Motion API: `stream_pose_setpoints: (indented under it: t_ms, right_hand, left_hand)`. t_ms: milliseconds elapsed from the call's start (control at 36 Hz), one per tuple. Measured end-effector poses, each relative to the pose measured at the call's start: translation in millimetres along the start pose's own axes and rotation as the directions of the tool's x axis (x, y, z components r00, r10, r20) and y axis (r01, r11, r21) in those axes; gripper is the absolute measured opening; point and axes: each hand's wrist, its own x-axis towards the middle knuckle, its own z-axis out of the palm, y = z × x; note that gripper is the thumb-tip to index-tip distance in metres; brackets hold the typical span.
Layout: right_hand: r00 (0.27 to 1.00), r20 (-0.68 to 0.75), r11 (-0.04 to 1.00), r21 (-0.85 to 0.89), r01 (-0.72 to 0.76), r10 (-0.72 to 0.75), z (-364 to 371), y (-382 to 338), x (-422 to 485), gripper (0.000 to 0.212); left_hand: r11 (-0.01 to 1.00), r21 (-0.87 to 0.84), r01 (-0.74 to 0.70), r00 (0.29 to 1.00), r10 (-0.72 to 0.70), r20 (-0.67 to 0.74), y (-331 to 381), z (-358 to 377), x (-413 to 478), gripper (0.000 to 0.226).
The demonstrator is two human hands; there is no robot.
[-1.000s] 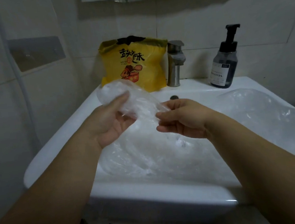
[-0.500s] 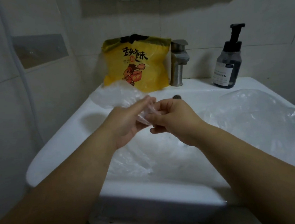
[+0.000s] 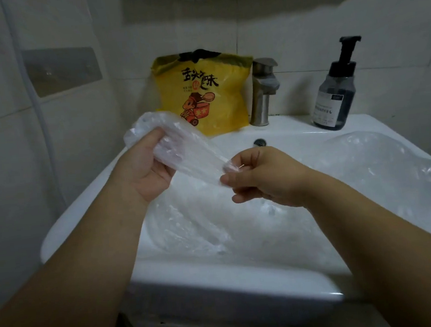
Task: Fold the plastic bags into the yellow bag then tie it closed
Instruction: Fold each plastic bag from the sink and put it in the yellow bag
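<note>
Pinching the narrow end of a clear plastic bag [image 3: 190, 152] between thumb and fingers, the right hand [image 3: 262, 177] was closed on it; the left hand [image 3: 144, 169] gripped the wider, bunched end, thumb on top and fingers curled beneath; between the two the bag was drawn into a flattened strip above the sink [image 3: 219, 275], its long axis running from the left hand, higher and farther back, down to the right hand, lower and nearer.

Beyond the strip's left end stood the yellow bag [image 3: 203, 94], upright on the back ledge against the wall, just beside the tap [image 3: 263, 91]; the left hand was the nearer to it, so the strip would probably have to go up and away, wide end first; a soap bottle [image 3: 333, 95] stood well to the right.

More loose plastic bags [image 3: 378, 164] lay in the basin and over its right side, not yet folded.
</note>
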Motion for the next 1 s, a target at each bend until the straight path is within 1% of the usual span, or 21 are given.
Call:
stream_pose_setpoints:
  t_ms: [56, 111, 167, 194, 222, 250, 278, 306, 333, 389, 417, 472, 528, 556, 611, 667, 694, 750, 833, 944, 1000]
  right_hand:
    - [0.998, 0.057, 0.989, 0.148, -0.015, 0.007, -1.1, -4.4, -2.7, 0.031]
    - [0.998, 0.064, 0.949, 0.315, -0.031, 0.011, -6.6, -8.6, -4.4, 0.048]
    - [0.999, 0.031, 0.926, 0.377, -0.026, 0.015, -10.7, -10.7, -4.4, 0.043]
    - [1.000, 0.001, 0.950, 0.310, -0.020, 0.020, -11.4, -8.7, -3.2, 0.041]
    - [0.999, -0.046, 0.989, 0.147, 0.000, 0.007, -12.8, -4.6, -1.8, 0.049]
    - [0.995, -0.092, 0.994, -0.101, 0.038, -0.048, -12.9, -0.2, -1.8, 0.064]
    - [0.987, -0.092, 0.934, -0.344, 0.094, -0.133, -11.8, 4.4, -1.4, 0.077]
    - [0.972, -0.053, 0.849, -0.499, 0.172, -0.228, -8.6, 7.1, -1.7, 0.084]
    - [0.947, -0.001, 0.782, -0.565, 0.264, -0.321, -4.2, 7.7, -2.2, 0.084]
    - [0.868, 0.071, 0.670, -0.606, 0.429, -0.492, 3.4, 6.8, -1.0, 0.075]
    - [0.831, 0.085, 0.610, -0.639, 0.469, -0.550, 7.5, 4.9, 0.2, 0.070]
    - [0.765, 0.095, 0.482, -0.726, 0.491, -0.637, 10.8, 3.0, 2.3, 0.053]
    - [0.752, 0.121, 0.421, -0.766, 0.486, -0.648, 10.8, 3.5, 3.3, 0.030]
    - [0.766, 0.125, 0.442, -0.753, 0.487, -0.631, 11.0, 4.1, 2.6, 0.023]
    - [0.820, 0.104, 0.573, -0.667, 0.477, -0.563, 12.9, 3.3, -1.1, 0.016]
    - [0.894, 0.079, 0.722, -0.562, 0.405, -0.440, 15.4, 2.2, -2.7, 0.013]
    - [0.915, 0.059, 0.768, -0.523, 0.369, -0.399, 16.7, 2.4, -1.9, 0.013]
    - [0.927, -0.029, 0.824, -0.469, 0.317, -0.373, 17.9, 1.7, 0.6, 0.012]
    - [0.918, -0.179, 0.876, -0.407, 0.259, -0.355, 15.7, 3.4, 5.3, 0.017]
    - [0.893, -0.352, 0.912, -0.388, 0.132, -0.279, 10.3, 7.0, 10.1, 0.041]
    - [0.931, -0.345, 0.972, -0.232, 0.041, -0.122, 5.9, 8.6, 12.3, 0.073]
  left_hand:
    - [0.999, 0.028, 0.041, 0.998, -0.039, -0.058, -1.7, -0.5, -0.5, 0.014]
    - [0.995, 0.044, 0.091, 0.991, -0.086, -0.099, -2.2, -1.2, -0.4, 0.015]
    - [0.990, 0.034, 0.139, 0.985, -0.135, -0.109, -2.4, -3.2, 1.0, 0.013]
    - [0.987, 0.022, 0.162, 0.981, -0.158, -0.108, -2.0, -4.0, 0.7, 0.010]
    - [0.983, 0.011, 0.184, 0.977, -0.182, -0.108, -1.9, -4.6, 1.6, 0.009]
    - [0.978, 0.001, 0.207, 0.973, -0.206, -0.107, -2.2, -5.4, 1.9, 0.012]
    - [0.973, 0.001, 0.230, 0.967, -0.229, -0.111, -2.8, -6.4, 2.4, 0.018]
    - [0.969, 0.004, 0.248, 0.963, -0.246, -0.113, -3.6, -6.5, 2.2, 0.023]
    - [0.965, 0.018, 0.261, 0.960, -0.257, -0.112, -4.4, -7.2, 3.1, 0.025]
    - [0.958, 0.070, 0.277, 0.958, -0.269, -0.100, -6.2, -6.5, 3.4, 0.029]
    - [0.954, 0.099, 0.282, 0.957, -0.273, -0.095, -6.8, -6.3, 3.4, 0.032]
    - [0.944, 0.150, 0.294, 0.955, -0.286, -0.076, -8.2, -7.5, 4.2, 0.035]
    - [0.923, 0.217, 0.318, 0.947, -0.320, -0.027, -8.7, -7.0, 1.1, 0.036]
    - [0.909, 0.265, 0.323, 0.943, -0.333, -0.010, -9.6, -6.7, 0.0, 0.035]
    - [0.885, 0.371, 0.282, 0.949, -0.314, 0.029, -12.0, -4.3, -2.9, 0.033]
    - [0.848, 0.503, 0.170, 0.953, -0.271, 0.134, -14.6, 0.7, -5.4, 0.023]
    - [0.819, 0.565, 0.099, 0.946, -0.254, 0.203, -16.0, 3.5, -7.4, 0.018]
    - [0.785, 0.620, 0.001, 0.943, -0.206, 0.260, -20.0, 5.2, -9.0, 0.020]
    - [0.787, 0.612, -0.081, 0.952, -0.121, 0.282, -23.2, 6.5, -11.6, 0.022]
    - [0.817, 0.563, -0.121, 0.939, -0.091, 0.333, -22.5, 10.4, -16.2, 0.041]
    - [0.839, 0.534, -0.109, 0.934, -0.096, 0.343, -22.0, 12.7, -17.2, 0.041]
